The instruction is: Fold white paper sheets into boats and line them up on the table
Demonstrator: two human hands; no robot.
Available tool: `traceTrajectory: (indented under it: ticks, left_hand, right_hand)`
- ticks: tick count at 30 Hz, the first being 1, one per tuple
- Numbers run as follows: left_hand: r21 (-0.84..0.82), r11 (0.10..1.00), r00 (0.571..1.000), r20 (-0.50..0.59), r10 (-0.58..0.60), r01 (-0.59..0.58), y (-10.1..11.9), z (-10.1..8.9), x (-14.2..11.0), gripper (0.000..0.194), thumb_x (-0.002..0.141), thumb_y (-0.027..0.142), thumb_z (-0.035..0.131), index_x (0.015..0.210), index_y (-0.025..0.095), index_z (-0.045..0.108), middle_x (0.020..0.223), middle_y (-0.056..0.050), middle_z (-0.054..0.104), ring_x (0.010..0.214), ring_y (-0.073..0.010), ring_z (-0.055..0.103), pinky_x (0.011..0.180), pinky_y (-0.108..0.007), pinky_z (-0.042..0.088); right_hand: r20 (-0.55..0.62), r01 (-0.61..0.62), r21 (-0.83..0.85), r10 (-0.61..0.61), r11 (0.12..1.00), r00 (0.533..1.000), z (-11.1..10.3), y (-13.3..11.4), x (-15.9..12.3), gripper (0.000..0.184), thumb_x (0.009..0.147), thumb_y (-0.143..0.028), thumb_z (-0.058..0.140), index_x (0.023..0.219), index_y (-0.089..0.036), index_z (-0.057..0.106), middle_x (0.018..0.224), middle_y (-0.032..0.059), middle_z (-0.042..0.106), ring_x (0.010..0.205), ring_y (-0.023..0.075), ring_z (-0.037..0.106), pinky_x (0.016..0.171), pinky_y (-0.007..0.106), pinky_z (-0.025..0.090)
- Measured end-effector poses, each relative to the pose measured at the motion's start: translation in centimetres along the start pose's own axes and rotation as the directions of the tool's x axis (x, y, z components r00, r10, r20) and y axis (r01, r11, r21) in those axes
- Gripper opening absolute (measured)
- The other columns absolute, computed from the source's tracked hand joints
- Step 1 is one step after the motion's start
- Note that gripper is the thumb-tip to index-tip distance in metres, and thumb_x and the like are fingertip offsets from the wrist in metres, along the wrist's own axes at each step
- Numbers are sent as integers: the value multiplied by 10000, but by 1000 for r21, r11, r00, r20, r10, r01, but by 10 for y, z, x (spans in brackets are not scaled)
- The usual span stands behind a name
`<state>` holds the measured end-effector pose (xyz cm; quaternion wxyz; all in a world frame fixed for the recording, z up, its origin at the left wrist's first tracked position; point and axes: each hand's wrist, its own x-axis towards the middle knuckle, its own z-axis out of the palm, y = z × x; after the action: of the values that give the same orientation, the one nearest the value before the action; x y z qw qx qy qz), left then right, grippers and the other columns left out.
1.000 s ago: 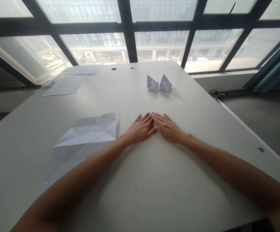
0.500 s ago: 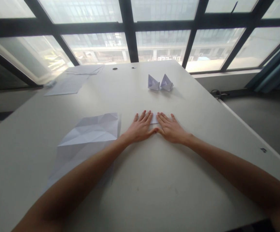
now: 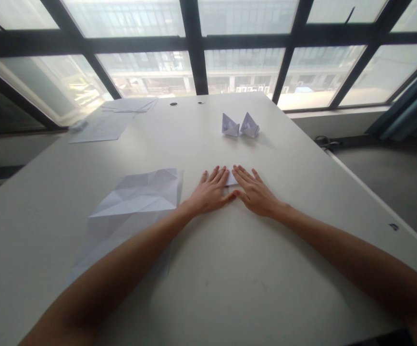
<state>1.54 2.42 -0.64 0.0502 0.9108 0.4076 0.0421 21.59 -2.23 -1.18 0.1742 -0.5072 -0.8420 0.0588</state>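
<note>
A small folded piece of white paper (image 3: 232, 179) lies flat on the white table (image 3: 226, 269), mostly covered by my hands. My left hand (image 3: 212, 191) rests open over its left part, palm down, fingers outstretched. Over the right part lies my right hand (image 3: 253, 191), also flat and open. The two thumbs meet just below the paper, and a strip of it shows between my fingers. Farther back stand two folded paper boats (image 3: 230, 126), close side by side.
Creased white sheets (image 3: 140, 192) lie left of my hands, partly under my left forearm. More papers (image 3: 102, 127) are at the table's far left. Large windows (image 3: 244, 72) rise behind the table, and a blue curtain (image 3: 399, 115) hangs at the right.
My fingertips have parted from where they met over the paper, uncovering a strip of it. Both hands stay flat on the table with thumbs close together.
</note>
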Motion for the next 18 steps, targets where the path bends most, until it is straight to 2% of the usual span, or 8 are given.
traceTrajectory:
  ticks: [2,5,12,18]
  left_hand:
    - [7,1000,1000,8,-1,1,0,0,0,866,962,709,236,1598,129,146,1661,-138,129,1545,-302,47,1220,-552,115]
    - [22,1000,1000,12,-8,7,0,0,0,870,965,701,246,1595,110,146,1659,-155,128,1545,-299,45,1223,-541,110]
    - [42,999,1000,11,-24,23,0,1,0,883,967,687,268,1590,74,145,1657,-167,111,1544,-307,53,1226,-545,108]
    - [25,999,999,5,-39,39,3,-1,-1,879,970,681,252,1586,61,153,1653,-177,123,1540,-322,59,1226,-542,121]
  right_hand:
    - [74,56,10,-56,998,996,-1,-1,1,694,1031,-548,228,1589,-136,204,1639,137,229,1534,245,166,1228,547,112]
    - [119,46,-6,-45,999,992,0,-4,1,703,1026,-571,226,1583,-143,228,1633,135,239,1527,255,196,1224,566,112]
    - [78,-100,-93,107,991,991,4,-8,-2,724,1028,-565,198,1550,-72,296,1621,184,257,1525,278,202,1207,617,110]
    - [15,-203,-92,206,975,978,7,-9,-3,699,1032,-528,206,1526,-54,345,1608,192,300,1513,287,237,1205,598,157]
